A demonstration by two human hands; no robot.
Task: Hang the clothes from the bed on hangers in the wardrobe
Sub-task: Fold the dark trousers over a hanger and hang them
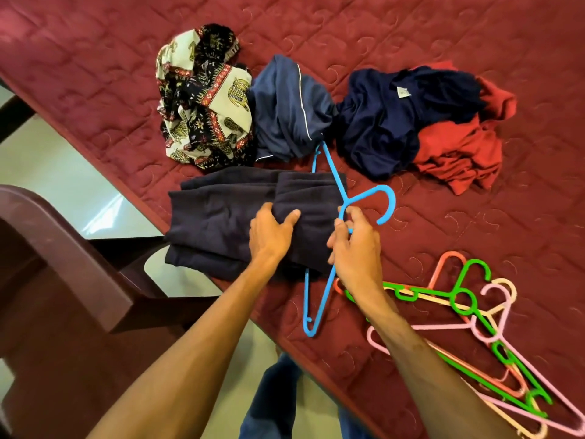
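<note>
A dark navy garment (221,217) lies folded near the edge of the maroon quilted bed (474,201), draped through a blue plastic hanger (376,198). My left hand (272,231) grips a fold of that garment, thumb on top. My right hand (356,245) pinches the blue hanger just below its hook. Farther back lie a patterned cream-and-black cloth (202,99), a blue garment with white piping (285,112), a navy shirt (389,122) and a red garment (465,147).
A pile of several plastic hangers, green (468,299), pink and peach, lies on the bed at the right. A dark brown plastic chair (63,264) stands at the left beside the bed, on a pale tiled floor. No wardrobe is in view.
</note>
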